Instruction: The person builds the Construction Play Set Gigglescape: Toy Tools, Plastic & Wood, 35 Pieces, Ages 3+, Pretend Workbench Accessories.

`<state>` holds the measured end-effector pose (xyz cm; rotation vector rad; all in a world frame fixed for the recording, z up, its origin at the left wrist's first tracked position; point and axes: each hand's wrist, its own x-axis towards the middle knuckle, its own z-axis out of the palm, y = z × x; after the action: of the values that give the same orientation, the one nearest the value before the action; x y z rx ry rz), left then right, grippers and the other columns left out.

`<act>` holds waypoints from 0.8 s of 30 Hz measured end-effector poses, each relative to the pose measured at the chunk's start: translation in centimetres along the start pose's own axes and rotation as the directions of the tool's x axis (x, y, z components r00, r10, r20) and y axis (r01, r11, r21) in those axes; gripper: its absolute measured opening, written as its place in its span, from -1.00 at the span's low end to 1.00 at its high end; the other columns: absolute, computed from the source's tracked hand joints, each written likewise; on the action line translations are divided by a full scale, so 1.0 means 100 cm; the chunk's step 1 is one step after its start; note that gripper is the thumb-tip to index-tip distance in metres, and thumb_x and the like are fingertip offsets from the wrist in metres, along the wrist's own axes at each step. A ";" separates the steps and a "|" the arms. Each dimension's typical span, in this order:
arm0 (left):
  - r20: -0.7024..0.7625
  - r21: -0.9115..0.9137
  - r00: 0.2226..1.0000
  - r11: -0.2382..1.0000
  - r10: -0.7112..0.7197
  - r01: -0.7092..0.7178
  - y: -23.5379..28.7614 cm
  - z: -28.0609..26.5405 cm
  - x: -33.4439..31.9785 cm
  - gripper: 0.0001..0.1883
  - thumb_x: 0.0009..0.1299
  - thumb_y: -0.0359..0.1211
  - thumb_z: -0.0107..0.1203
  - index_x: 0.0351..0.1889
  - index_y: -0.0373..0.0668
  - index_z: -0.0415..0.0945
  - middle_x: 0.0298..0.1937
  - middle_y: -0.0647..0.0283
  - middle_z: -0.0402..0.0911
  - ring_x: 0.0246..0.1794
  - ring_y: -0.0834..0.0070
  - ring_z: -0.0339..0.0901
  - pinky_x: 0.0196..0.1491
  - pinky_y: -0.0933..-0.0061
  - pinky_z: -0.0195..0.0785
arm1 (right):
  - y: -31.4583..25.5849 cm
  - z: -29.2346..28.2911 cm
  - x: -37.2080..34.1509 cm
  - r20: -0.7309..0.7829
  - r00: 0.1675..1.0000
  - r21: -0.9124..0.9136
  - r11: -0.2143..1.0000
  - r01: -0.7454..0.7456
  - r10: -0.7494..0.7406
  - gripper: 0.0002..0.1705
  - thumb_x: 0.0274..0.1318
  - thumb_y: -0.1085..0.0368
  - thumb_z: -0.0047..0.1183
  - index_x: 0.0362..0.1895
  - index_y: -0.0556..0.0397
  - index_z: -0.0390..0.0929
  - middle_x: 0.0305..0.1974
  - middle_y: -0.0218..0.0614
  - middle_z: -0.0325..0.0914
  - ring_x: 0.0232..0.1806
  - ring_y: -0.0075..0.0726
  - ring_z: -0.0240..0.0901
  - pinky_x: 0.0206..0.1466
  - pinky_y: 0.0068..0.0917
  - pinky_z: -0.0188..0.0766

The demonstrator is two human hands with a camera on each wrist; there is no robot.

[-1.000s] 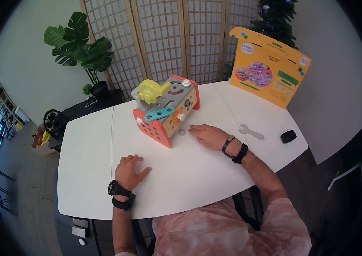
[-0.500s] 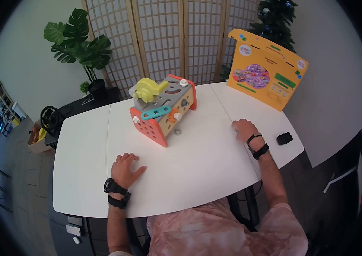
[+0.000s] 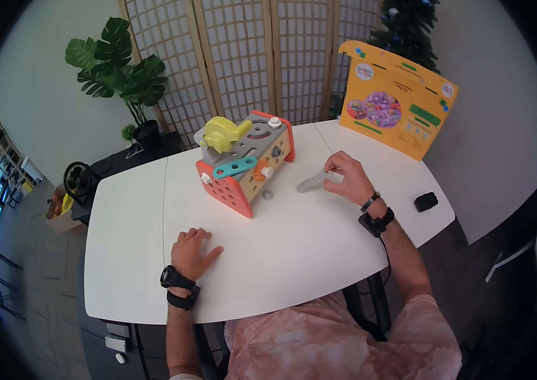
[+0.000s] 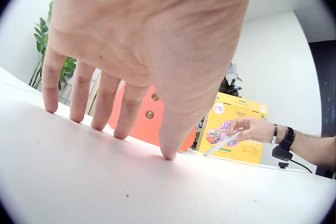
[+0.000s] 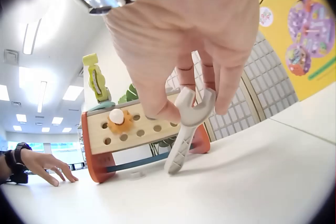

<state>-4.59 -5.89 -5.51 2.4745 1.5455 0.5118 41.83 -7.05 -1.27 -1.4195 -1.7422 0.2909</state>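
My right hand (image 3: 352, 178) pinches a grey toy wrench (image 5: 185, 129) by its forked end, the handle slanting down toward the table. Left of it stands a toy workbench (image 3: 246, 161) with red end panels, a teal slotted strip (image 3: 235, 167), an orange gear with a white bolt (image 5: 119, 121) and a yellow piece (image 3: 223, 134) on top. A small grey ring (image 3: 268, 195) lies on the table beside the workbench. My left hand (image 3: 192, 254) rests on the table with spread fingertips touching its surface, in front of the workbench and holding nothing.
On the white table (image 3: 268, 266), a yellow printed box (image 3: 401, 101) stands upright at the back right. A small black object (image 3: 426, 202) lies near the right edge. Behind the table are a folding screen (image 3: 237, 57) and a potted plant (image 3: 120, 69).
My right hand moved right to the wrench, picked it up from the table, and brought it back left toward the workbench. My left hand stays in place.
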 end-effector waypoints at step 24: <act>0.032 0.046 0.999 0.999 -0.010 0.008 -0.002 0.002 0.000 -0.54 0.31 -0.01 0.46 0.03 -0.06 0.67 0.04 0.29 0.69 0.11 0.17 0.60 0.07 0.03 0.50 | 0.036 0.091 0.060 0.342 0.935 -0.160 0.986 -0.037 0.090 -0.60 -0.11 0.30 0.57 -0.12 0.02 0.74 -0.12 -0.23 0.74 -0.06 -0.20 0.69 0.10 -0.31 0.63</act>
<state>-4.67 -5.81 -5.79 2.4953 1.5727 0.4380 37.74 2.41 -6.40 -1.6111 -2.0423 0.4786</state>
